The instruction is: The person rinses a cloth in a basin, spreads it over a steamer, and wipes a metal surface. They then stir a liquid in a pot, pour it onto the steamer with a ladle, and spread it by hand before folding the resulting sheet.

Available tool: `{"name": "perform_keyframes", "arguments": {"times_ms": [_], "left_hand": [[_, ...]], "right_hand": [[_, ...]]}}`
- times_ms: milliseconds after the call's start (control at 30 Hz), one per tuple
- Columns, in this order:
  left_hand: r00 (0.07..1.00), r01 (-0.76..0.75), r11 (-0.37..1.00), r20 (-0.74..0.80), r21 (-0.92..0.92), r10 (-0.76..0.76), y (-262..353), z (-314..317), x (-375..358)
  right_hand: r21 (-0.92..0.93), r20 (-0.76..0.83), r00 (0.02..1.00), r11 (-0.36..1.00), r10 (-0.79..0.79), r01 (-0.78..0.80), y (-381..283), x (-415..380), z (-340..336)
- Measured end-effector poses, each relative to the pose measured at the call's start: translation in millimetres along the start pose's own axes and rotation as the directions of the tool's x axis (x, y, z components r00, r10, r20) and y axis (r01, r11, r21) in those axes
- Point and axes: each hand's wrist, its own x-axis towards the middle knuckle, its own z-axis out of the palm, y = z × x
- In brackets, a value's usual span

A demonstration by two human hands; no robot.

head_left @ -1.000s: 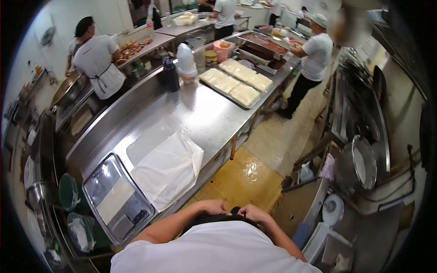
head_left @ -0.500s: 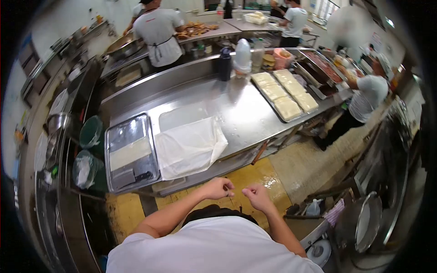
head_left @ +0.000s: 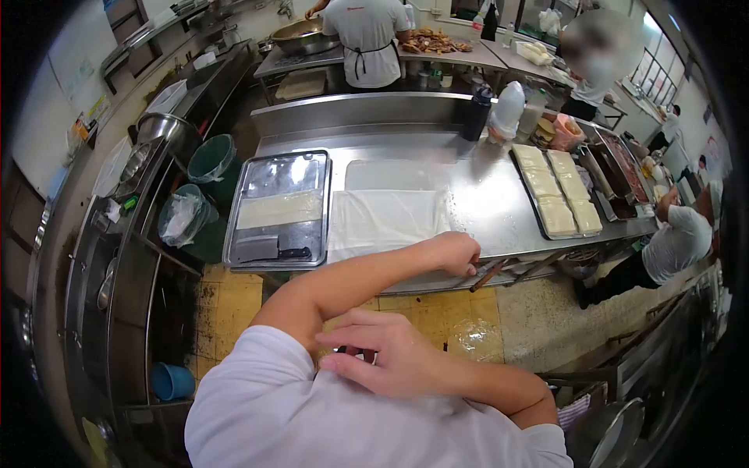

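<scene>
My left hand (head_left: 460,253) is at the end of the forearm stretched across to the right, by the steel table's front edge. Its fingers are curled in, and no object shows in them. My right hand (head_left: 382,351) lies across my front beside my bent left elbow, fingers spread and holding nothing. A white cloth (head_left: 386,222) lies on the table (head_left: 488,175) behind my left forearm. Left of the cloth, a metal tray (head_left: 300,171) holds a pale flat sheet (head_left: 279,210) and a broad-bladed knife (head_left: 257,248).
A tray (head_left: 532,207) of pale rectangular slabs (head_left: 558,214) sits at the table's right, near bottles (head_left: 508,109) and tubs. Green bins (head_left: 212,158) stand left. Co-workers (head_left: 367,39) are behind the table and at the right (head_left: 675,242). A blue bucket (head_left: 173,381) is low left.
The view has turned. My hands, earlier close together in front of me, have crossed: the left arm reaches right over the table edge, and the right hand has come to the left elbow.
</scene>
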Motion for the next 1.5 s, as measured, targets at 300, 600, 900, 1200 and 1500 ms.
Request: {"name": "perform_keyframes", "arguments": {"times_ms": [300,600,900,1200,1500], "left_hand": [[0.999,-0.023,0.987,0.033,0.157,0.018,-49,-36,-1],[0.999,-0.029,0.989,-0.015,0.144,0.032,-112,-44,-27],[0.994,-0.104,0.972,0.064,0.213,0.093,-149,-41,-40],[0.957,-0.285,0.873,0.165,0.396,0.238,-130,-51,-36],[0.969,-0.240,0.880,0.156,0.409,0.191,-100,-45,-18]], "right_hand": [[-0.041,0.007,0.985,0.984,0.175,-0.174,-16,69,27],[0.371,0.318,0.900,0.834,0.299,-0.408,14,132,40],[0.904,0.248,0.923,0.273,0.292,-0.330,-18,157,58],[0.944,0.310,0.930,0.054,0.200,-0.326,-35,133,47],[0.887,0.216,0.975,0.406,0.058,-0.220,-34,93,36]]}}
